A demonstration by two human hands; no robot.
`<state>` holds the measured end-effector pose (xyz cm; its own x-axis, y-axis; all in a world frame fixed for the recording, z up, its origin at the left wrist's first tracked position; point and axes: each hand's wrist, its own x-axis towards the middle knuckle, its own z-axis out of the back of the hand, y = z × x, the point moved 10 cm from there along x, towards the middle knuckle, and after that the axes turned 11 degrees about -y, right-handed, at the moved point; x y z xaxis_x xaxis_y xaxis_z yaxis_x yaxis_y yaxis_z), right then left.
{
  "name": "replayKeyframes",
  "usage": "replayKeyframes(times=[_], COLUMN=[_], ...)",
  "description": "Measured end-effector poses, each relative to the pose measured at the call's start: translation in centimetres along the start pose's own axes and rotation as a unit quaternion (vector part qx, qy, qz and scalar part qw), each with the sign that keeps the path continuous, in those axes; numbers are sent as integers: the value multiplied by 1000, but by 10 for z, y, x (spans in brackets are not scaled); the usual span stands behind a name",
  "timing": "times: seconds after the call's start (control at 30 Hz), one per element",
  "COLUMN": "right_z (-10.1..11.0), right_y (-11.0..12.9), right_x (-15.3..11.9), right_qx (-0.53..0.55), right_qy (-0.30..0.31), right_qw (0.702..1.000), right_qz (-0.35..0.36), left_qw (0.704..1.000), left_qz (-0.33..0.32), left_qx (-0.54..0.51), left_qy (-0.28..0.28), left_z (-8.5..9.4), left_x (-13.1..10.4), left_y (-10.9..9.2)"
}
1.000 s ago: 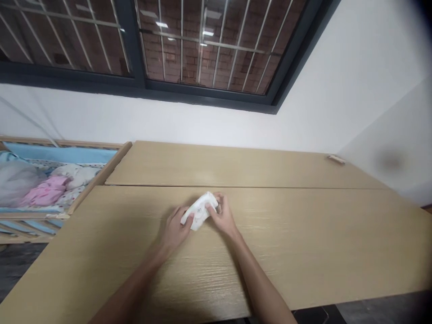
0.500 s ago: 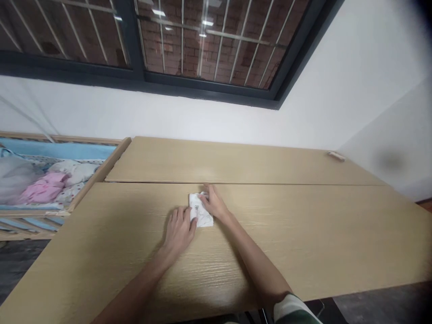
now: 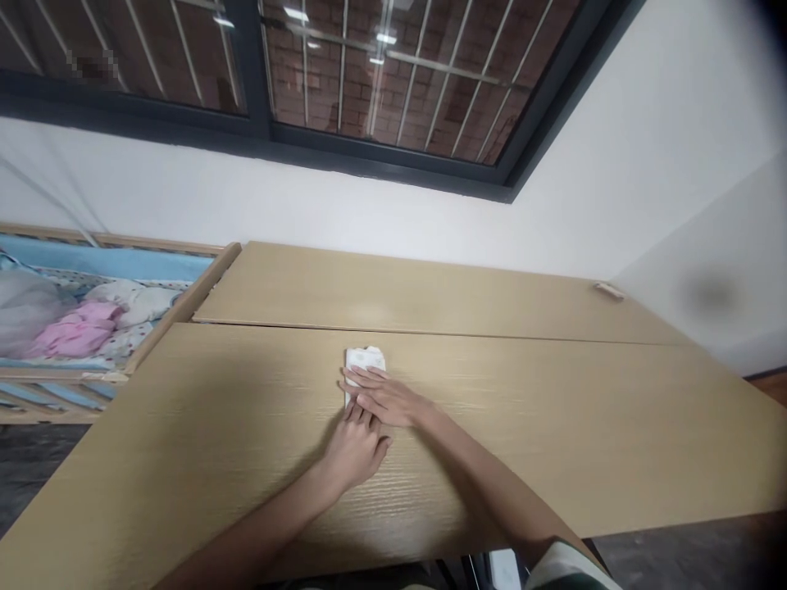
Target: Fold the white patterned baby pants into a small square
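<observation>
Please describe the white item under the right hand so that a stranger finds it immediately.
Below the barred window stands a long light-brown table. On its nearer part, the right hand partly covers a small white item. Unlike the pale strip at the far right, it lies under a hand.

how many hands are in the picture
2: the right hand is over the white item, and the left hand is beside it, nearer the table's front edge. No others show.
</observation>
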<state>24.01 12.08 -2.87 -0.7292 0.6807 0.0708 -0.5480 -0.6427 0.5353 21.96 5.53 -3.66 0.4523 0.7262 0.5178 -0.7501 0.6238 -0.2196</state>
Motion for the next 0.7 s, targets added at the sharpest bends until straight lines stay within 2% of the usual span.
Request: replayKeyframes(times=[0.2, 0.4, 0.57, 0.63, 0.7], right_z=[26, 33, 33, 40, 55], right_y=[-31, -68, -87, -91, -94], right_x=[20, 38, 43, 41, 34], right_qx=[13, -5, -9, -14, -15], right_qy=[-91, -107, -105, -144, -230], right_qw=[996, 994, 994, 987, 967], right_qz=[5, -5, -36, -65, -109], left_qw=[999, 999, 999, 996, 992], left_qz=[19, 37, 31, 32, 82], left_qx=[-18, -24, -43, -80, -92], left_qy=[30, 22, 8, 5, -4], left_z=[-7, -14, -2, 8, 18], left_x=[0, -4, 2, 10, 18], left_y=[3, 3, 4, 15, 43])
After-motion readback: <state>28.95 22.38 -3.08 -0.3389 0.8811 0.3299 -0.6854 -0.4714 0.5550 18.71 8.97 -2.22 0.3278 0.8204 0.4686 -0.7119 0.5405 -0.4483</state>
